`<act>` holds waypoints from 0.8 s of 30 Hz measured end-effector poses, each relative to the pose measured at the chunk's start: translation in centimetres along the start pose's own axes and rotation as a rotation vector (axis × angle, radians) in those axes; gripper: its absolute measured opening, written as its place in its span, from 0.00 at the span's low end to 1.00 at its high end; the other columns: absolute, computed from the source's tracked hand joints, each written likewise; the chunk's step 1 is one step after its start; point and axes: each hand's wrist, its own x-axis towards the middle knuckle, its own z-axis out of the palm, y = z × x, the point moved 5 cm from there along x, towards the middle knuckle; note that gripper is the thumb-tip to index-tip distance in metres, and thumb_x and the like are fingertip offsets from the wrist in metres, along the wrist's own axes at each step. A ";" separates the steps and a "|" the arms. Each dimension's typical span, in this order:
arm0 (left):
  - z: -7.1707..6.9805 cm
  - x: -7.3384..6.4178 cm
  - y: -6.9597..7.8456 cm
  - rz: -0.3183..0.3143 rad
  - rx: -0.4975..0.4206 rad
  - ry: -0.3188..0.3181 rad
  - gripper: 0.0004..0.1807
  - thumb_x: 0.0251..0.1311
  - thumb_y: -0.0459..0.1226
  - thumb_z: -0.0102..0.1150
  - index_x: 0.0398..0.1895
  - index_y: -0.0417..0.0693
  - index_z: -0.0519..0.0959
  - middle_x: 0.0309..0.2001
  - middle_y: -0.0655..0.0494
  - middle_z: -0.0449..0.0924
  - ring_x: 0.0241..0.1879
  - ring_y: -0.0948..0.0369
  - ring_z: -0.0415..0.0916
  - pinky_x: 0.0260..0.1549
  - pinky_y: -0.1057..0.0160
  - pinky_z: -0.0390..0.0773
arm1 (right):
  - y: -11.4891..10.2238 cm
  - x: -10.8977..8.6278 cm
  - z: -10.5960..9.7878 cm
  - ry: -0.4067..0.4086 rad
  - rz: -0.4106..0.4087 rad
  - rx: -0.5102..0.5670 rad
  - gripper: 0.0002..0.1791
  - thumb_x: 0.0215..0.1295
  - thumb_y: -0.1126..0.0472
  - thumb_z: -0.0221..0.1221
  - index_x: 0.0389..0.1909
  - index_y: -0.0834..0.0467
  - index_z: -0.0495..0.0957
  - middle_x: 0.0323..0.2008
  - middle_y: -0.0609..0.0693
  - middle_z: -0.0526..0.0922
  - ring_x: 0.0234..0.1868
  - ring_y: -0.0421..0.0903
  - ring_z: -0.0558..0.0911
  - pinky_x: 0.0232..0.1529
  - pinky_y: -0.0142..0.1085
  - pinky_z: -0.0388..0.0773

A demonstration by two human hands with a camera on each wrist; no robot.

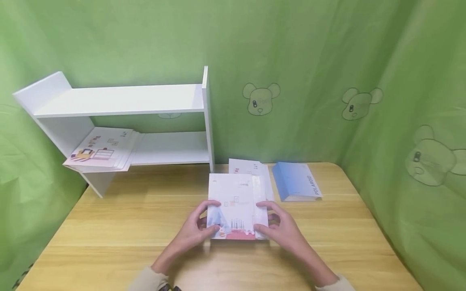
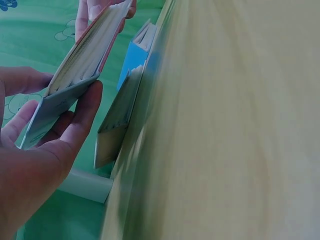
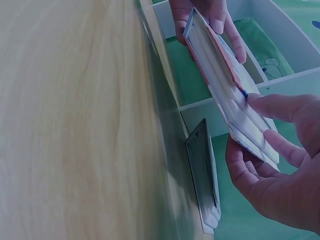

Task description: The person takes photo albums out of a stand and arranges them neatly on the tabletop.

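Both hands hold a white photo album [image 1: 234,190] with a blue, pink and red winter picture on its cover. The left hand [image 1: 196,226] grips its left edge, thumb on the front cover and fingers beneath. On the opposite edge, the right hand [image 1: 284,228] pinches the cover and the page side, where a clear strip shows. The wrist views show the album [image 2: 82,62] raised over the table, its page edges [image 3: 220,65] visible and covers nearly closed. Behind it lies a similar white album [image 1: 244,165], partly hidden in the head view. A blue album [image 1: 296,182] marked POLAROID lies to its right.
A white two-tier shelf [image 1: 120,101] stands at the back left of the wooden table [image 1: 127,242]. Several similar illustrated albums [image 1: 103,149] lie stacked at the left of its lower tier. A green curtain [image 1: 309,52] with bear faces hangs behind and to the right.
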 end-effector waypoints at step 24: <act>2.9 1.3 0.8 -0.034 -0.076 -0.014 0.33 0.53 0.20 0.58 0.63 0.43 0.64 0.63 0.43 0.59 0.48 0.43 0.76 0.38 0.51 0.83 | 2.8 -0.3 -2.8 0.004 -0.017 -0.022 0.32 0.48 0.59 0.72 0.57 0.50 0.72 0.53 0.57 0.74 0.43 0.53 0.81 0.38 0.36 0.83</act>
